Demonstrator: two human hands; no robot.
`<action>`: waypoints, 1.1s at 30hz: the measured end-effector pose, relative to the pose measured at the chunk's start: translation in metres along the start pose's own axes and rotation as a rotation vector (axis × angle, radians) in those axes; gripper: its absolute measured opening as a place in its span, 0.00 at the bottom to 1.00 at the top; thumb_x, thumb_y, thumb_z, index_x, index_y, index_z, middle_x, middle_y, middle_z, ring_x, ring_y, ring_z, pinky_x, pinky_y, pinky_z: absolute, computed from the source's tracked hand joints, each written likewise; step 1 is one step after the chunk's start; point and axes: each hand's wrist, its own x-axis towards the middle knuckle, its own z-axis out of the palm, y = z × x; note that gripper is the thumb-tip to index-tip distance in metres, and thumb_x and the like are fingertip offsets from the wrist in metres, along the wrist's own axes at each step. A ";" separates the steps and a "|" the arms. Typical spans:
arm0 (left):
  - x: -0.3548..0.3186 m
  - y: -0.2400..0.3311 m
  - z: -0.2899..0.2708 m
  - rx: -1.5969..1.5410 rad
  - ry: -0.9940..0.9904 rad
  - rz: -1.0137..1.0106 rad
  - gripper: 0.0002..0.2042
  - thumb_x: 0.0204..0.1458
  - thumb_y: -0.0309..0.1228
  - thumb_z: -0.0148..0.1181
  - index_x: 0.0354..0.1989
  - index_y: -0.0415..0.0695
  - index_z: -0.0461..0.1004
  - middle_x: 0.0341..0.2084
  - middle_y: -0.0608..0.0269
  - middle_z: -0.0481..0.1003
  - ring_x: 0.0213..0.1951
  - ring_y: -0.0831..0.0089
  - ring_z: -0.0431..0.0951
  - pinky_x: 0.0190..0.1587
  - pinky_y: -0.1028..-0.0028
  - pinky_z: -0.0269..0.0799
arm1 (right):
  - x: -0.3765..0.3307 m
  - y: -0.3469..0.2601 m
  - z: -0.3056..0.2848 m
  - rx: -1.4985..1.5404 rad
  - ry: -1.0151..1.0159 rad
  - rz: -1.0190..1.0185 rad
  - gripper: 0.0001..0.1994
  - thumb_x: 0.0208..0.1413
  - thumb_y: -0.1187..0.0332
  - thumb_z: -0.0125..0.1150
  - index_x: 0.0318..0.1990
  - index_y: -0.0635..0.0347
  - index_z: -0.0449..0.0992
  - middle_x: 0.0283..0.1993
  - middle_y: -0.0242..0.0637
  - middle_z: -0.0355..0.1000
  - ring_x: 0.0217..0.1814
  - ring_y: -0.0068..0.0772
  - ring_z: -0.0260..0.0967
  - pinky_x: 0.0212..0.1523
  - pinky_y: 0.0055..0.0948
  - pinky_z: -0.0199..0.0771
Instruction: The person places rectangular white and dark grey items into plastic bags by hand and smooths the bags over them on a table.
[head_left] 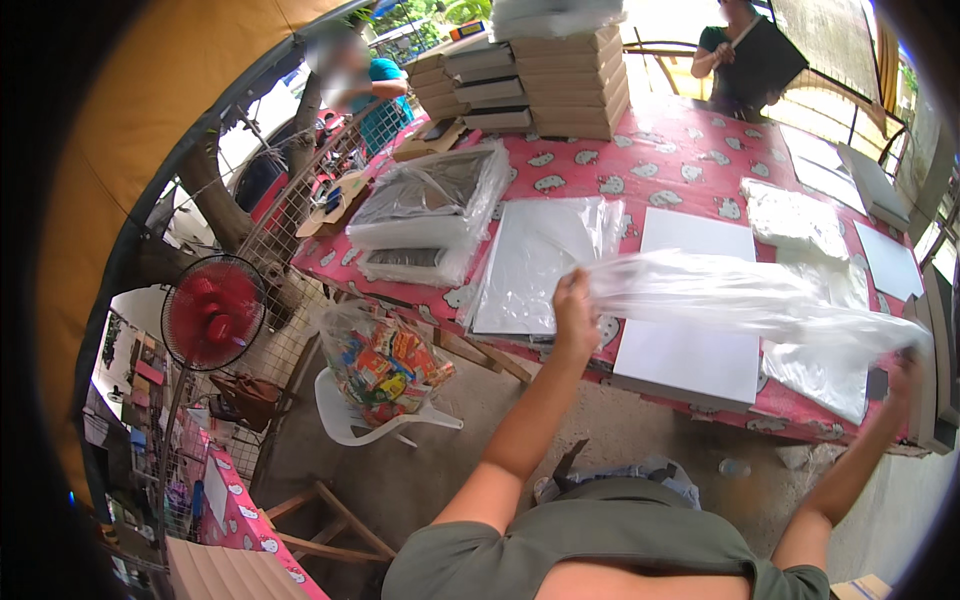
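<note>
A clear plastic bag [720,285] is stretched out sideways above the table, blurred in places. My left hand [575,303] is closed on its left end, and my right hand [906,372] grips the other end low at the table's right edge. Below the bag lies a stack of white flat boards [688,365], partly hidden by the plastic. To the left of that stack rests a white panel in clear plastic [530,265]. More folded clear plastic bags [818,375] lie on the table near my right hand.
The table wears a pink patterned cloth [660,165]. Wrapped frames [430,200] and tall stacks of boxes [568,85] stand at the left and back. A white chair [345,415] bears a bag of snack packets [390,365]. A fan [212,312] stands left. A person [740,60] holds a dark panel.
</note>
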 end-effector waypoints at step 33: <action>-0.118 0.078 0.002 0.356 -0.279 0.324 0.06 0.48 0.29 0.58 0.30 0.39 0.73 0.16 0.77 0.68 0.17 0.92 0.59 0.19 0.88 0.52 | -0.078 -0.425 0.117 0.624 -0.370 -0.367 0.16 0.34 0.72 0.67 0.35 0.61 0.73 0.34 0.39 0.69 0.32 0.36 0.66 0.34 0.29 0.66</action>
